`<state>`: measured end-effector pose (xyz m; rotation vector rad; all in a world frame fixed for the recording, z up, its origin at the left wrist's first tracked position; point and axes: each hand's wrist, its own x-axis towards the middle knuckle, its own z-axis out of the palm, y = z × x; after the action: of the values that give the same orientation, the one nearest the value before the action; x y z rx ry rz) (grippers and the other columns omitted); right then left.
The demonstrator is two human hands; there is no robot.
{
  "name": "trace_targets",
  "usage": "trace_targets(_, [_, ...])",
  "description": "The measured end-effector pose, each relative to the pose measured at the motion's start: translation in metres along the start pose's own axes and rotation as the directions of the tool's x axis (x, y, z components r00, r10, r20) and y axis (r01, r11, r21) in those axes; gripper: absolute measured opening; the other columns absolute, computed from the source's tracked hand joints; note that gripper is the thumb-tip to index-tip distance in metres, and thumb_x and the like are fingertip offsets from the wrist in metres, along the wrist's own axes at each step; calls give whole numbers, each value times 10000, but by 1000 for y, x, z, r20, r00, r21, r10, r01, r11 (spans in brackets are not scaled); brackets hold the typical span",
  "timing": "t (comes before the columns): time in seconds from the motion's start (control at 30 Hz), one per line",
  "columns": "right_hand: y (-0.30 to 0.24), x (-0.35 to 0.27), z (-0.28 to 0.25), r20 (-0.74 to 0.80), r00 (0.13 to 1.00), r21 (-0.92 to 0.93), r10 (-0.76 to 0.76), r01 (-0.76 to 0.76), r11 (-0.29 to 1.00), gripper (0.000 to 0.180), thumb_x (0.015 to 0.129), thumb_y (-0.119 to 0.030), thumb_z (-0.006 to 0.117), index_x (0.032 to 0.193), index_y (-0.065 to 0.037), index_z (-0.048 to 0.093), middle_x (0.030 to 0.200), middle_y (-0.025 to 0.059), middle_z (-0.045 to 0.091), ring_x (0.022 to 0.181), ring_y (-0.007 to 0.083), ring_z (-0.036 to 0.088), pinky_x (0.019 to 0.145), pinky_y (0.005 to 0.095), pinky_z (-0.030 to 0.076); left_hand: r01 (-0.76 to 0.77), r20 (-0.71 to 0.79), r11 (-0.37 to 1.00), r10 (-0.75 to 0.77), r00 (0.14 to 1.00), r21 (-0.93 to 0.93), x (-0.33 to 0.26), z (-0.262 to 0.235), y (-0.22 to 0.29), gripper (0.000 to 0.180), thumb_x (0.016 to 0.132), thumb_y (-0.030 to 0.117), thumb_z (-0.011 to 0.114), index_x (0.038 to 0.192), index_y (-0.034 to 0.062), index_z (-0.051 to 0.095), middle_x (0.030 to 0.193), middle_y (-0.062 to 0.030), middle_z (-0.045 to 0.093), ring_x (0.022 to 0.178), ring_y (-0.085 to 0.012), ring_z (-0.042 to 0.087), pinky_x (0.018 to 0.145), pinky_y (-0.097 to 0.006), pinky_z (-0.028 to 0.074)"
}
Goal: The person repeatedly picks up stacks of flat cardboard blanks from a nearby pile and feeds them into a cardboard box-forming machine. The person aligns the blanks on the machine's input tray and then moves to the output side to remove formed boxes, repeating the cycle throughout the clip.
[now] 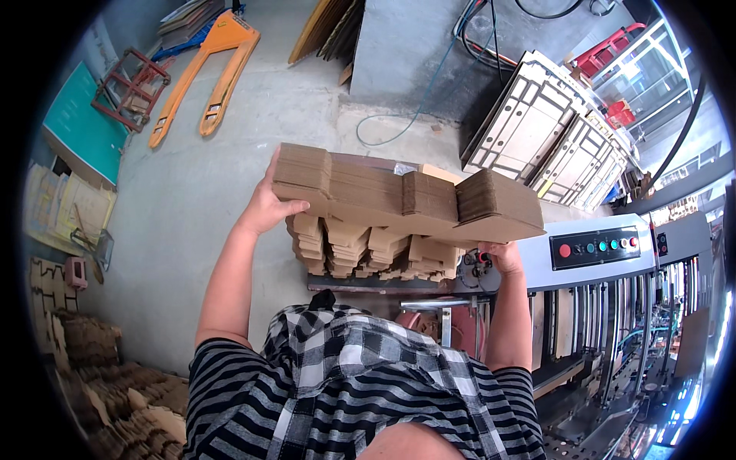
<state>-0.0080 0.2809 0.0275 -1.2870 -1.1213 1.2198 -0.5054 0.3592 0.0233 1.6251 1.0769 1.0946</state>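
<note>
In front of you, a dark board [368, 285] holds a big pile of cut brown cardboard [349, 253]. On the grey floor [172, 245], an orange pallet truck [234, 34] stands ahead, to your left.

workshop or small factory floor, cardboard work by the look of it from where i stand. bare concrete floor [299, 103], orange pallet jack [232, 34] parked on it, big grey machine [529, 251] with a push-button panel [596, 248]. cut cardboard bundle [368, 192] in front of me, cardboard heaps [142, 399] off left, black-lined boards [529, 119] leaning upright in a row.
</note>
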Motion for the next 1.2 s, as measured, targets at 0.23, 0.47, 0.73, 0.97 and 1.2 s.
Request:
trace_targets(0.23, [-16, -11, 3, -66, 995, 18, -72, 73, 997, 445, 567, 64, 730, 995, -14, 635, 894, 30, 646, 821, 168, 616, 722, 304, 509, -34, -13, 999, 34, 999, -9, -5, 0, 14, 1037, 665, 119, 815, 1489, 113, 186, 1398, -122, 445, 1289, -238, 423, 1065, -377, 363])
trace_targets(0.47, [-12, -16, 2, -65, 995, -25, -76, 75, 997, 473, 563, 41, 758, 1014, -27, 634, 929, 38, 651, 852, 166, 619, 749, 309, 512, -35, -40, 989, 41, 998, 141, -9, 0, 25, 1078, 632, 136, 832, 1493, 134, 183, 1395, -143, 453, 1313, -283, 407, 1080, -390, 342])
trace_targets(0.73, [-7, -32, 18, -202, 978, -292, -42, -19, 956, 500, 701, 24, 699, 1168, -7, 521, 997, 66, 633, 906, 182, 619, 754, 292, 509, -90, -80, 996, 92, 993, 27, -10, 7, 14, 1040, 656, 92, 777, 1500, 122, 168, 1390, -134, 455, 1277, -252, 444, 1051, -376, 371])
trace_targets(0.97, [-4, -35, 26, -140, 986, 60, -91, 100, 993, 746, 642, 34, 742, 1309, -53, 417, 1095, 48, 585, 988, 186, 577, 773, 281, 492, 12, 15, 995, -11, 1000, -96, -9, 7, 2, 1014, 668, 157, 779, 1482, 41, 185, 1314, -110, 498, 1187, -215, 503, 1000, -361, 419])
trace_targets(1.2, [-1, -27, 12, -84, 996, -10, -8, 8, 1000, 682, 612, 53, 732, 1239, -31, 479, 1048, 44, 607, 946, 187, 591, 775, 292, 500, -12, 39, 993, 16, 999, -120, -11, 9, 3, 836, 701, 182, 771, 1378, 8, 313, 1239, -105, 539, 1127, -196, 528, 960, -349, 434])
